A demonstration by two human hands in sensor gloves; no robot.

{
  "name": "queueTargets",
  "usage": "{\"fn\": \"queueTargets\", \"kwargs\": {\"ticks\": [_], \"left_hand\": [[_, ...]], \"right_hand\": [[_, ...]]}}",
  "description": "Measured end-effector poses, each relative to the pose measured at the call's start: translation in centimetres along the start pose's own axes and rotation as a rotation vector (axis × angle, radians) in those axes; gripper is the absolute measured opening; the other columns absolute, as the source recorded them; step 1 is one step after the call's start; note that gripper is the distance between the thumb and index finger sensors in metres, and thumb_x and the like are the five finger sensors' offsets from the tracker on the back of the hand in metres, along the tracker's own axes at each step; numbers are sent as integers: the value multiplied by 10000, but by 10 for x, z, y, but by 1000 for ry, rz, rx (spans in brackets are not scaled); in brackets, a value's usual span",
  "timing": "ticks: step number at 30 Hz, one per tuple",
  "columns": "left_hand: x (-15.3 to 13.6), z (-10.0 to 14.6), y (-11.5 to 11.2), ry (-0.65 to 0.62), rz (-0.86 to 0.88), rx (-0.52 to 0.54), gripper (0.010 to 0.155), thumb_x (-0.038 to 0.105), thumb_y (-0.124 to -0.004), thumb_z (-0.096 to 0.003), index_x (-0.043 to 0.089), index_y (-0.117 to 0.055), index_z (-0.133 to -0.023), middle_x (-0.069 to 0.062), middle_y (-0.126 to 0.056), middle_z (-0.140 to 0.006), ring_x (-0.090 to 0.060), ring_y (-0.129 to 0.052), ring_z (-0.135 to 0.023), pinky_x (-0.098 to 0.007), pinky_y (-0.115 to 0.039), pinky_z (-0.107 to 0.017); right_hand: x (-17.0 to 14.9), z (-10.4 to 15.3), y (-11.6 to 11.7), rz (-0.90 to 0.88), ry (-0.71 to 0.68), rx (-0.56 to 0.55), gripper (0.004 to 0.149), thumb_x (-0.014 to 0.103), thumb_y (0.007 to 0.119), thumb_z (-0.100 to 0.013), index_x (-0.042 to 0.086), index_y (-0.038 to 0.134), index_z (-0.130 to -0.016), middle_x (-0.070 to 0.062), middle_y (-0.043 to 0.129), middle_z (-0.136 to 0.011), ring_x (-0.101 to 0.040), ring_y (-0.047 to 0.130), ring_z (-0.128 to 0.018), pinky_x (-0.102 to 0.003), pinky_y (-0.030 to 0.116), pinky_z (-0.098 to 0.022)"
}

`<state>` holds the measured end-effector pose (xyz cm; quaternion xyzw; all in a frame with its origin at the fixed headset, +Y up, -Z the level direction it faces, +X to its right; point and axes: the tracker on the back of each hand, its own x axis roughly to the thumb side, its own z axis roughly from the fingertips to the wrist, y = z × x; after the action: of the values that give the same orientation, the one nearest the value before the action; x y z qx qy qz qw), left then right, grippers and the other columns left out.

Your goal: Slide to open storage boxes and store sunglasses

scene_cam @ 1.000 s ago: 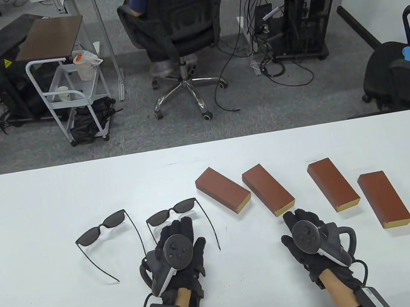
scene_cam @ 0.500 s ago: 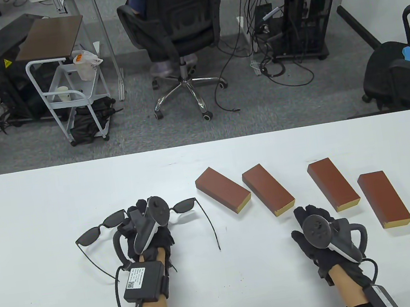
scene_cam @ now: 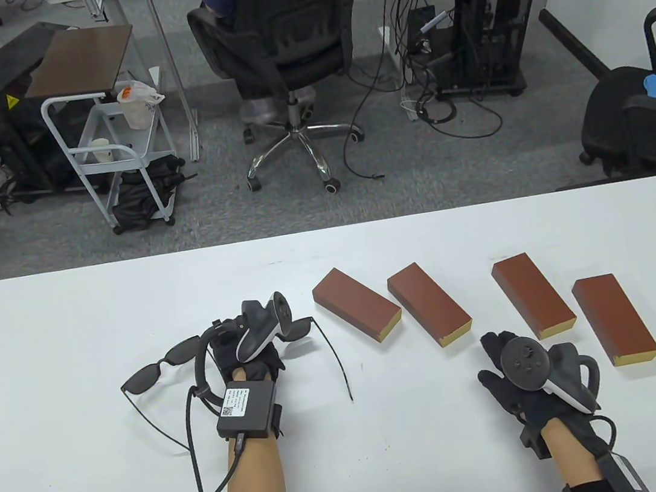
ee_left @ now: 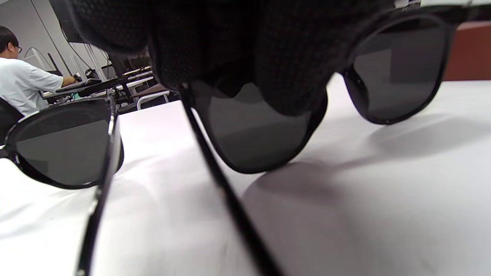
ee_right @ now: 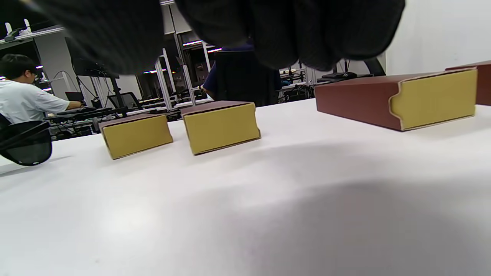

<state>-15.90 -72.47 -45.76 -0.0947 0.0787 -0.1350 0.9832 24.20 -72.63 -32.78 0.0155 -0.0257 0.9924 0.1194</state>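
Observation:
Two black sunglasses lie on the white table (scene_cam: 93,486). The left pair (scene_cam: 162,367) lies free. My left hand (scene_cam: 235,344), turned on its side, pinches the right pair (scene_cam: 301,328) at its left lens; in the left wrist view my gloved fingers (ee_left: 291,57) curl over that lens (ee_left: 257,134). Four closed brown storage boxes with yellow ends lie in a row: (scene_cam: 358,306), (scene_cam: 429,305), (scene_cam: 533,295), (scene_cam: 613,311). My right hand (scene_cam: 503,362) rests flat on the table just in front of the gap between the second and third box, holding nothing.
The free pair's lens (ee_left: 65,149) sits close to the left of the held pair. Behind the table's far edge (scene_cam: 325,228) stand an office chair (scene_cam: 280,39) with a seated person, a white cart (scene_cam: 107,149) and computer cases.
My left hand moved forward from between the temples, rolled onto its side and took hold of the right pair's left lens. My right hand drifted slightly right and back toward me.

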Motion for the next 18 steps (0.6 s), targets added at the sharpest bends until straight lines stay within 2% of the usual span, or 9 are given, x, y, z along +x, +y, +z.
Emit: {"fn": "queueTargets", "kwargs": {"ticks": [9, 13, 18], "left_hand": [[3, -3, -8, -13, 63, -44, 426, 330, -790, -445, 365, -862, -863, 35, -913, -898, -257, -889, -813, -537, -696, -573], [-1, 4, -3, -31, 112, -67, 419, 323, -772, -449, 362, -859, -857, 37, -913, -886, -256, -888, -803, -535, -693, -569], [-6, 19, 11, -135, 180, -36, 429, 338, -765, -447, 350, -852, -867, 22, -913, -875, -263, -890, -784, -532, -698, -552]], "right_hand": [[2, -2, 2, -47, -33, 5, 646, 496, 811, -333, 253, 638, -905, -139, 672, -980, -415, 710, -860, -493, 692, -624], [7, -2, 1, -42, -56, -2, 645, 490, 813, -334, 252, 636, -906, -139, 670, -980, -416, 710, -859, -493, 693, -623], [16, -2, 3, 14, -106, 8, 617, 395, 842, -346, 243, 627, -904, -131, 665, -981, -405, 716, -859, -475, 706, -626]]}}
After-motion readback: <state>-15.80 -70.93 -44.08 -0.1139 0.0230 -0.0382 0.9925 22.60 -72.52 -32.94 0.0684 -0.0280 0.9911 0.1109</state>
